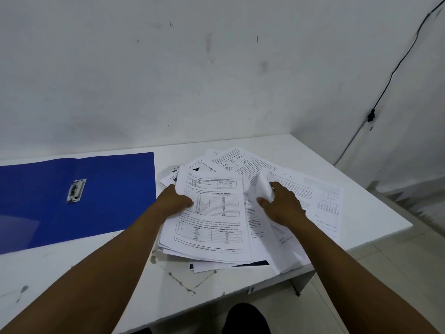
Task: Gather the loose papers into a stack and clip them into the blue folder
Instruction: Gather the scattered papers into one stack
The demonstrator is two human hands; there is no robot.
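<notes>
1. My left hand (174,203) grips the left edge of the top printed sheet, thumb on top and fingers tucked beneath it.
2. My right hand (283,204) pinches a curled white sheet (265,190) between thumb and fingers, lifting its corner off the heap.
3. The loose papers (216,220) lie in an untidy, fanned pile toward the right end of the tabletop (101,266), some sheets overhanging its near edge.
4. The blue folder (108,189) lies open and flat near the far left edge, just beside the pile, its metal clip (76,190) showing.
</notes>
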